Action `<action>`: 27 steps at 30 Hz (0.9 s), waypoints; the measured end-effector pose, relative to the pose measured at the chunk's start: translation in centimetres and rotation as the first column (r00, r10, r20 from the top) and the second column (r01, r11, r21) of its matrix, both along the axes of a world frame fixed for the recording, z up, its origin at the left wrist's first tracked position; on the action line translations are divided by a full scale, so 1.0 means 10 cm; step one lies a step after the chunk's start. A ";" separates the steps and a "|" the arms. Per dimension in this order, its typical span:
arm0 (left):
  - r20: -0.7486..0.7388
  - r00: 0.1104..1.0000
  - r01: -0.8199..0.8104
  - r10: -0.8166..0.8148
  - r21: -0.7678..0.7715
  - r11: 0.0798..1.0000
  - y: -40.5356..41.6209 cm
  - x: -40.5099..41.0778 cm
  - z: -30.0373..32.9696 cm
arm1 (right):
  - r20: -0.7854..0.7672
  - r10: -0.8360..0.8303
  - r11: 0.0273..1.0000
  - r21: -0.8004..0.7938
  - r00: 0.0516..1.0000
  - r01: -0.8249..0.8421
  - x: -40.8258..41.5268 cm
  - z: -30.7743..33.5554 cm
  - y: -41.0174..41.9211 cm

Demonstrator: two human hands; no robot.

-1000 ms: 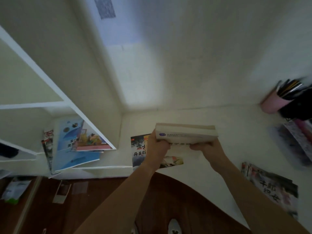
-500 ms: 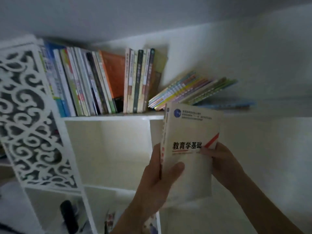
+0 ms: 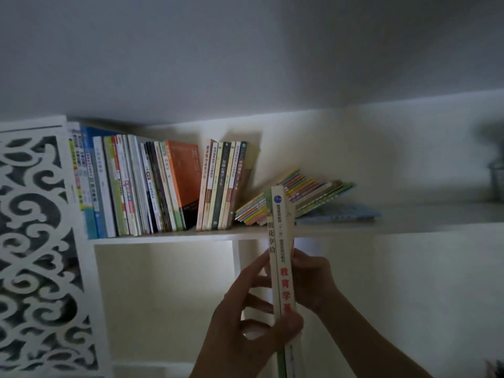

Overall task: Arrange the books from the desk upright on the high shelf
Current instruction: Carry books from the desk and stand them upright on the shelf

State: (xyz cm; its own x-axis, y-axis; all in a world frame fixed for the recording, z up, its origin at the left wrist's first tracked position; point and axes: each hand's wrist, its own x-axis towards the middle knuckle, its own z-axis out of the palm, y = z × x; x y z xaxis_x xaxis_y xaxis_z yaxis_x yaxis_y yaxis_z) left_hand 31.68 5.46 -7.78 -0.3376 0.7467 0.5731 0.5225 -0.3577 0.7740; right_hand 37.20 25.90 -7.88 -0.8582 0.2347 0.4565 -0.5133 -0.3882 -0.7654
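Two books [image 3: 282,257] stood upright, spines toward the camera, pinched between both hands just below the high shelf [image 3: 354,227]. The left hand [image 3: 245,317] wrapped its fingers and thumb around them; the right hand [image 3: 313,282] pressed their far side, right of the upright row [image 3: 152,186].
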 end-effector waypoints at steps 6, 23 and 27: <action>-0.029 1.000 -0.007 0.008 0.024 1.000 -0.14 -0.07 0.07 | 0.011 0.028 0.998 0.063 1.000 -0.029 -0.13 -0.01 0.03; -0.234 0.574 -0.694 0.785 0.369 0.618 -0.19 -0.87 0.41 | -0.079 -0.530 0.785 0.332 0.844 0.524 -0.87 0.85 -0.28; -0.106 0.621 -0.689 0.777 0.397 0.606 -0.24 -1.03 0.56 | -0.037 -0.630 0.739 0.278 0.776 0.613 -1.00 1.00 -0.30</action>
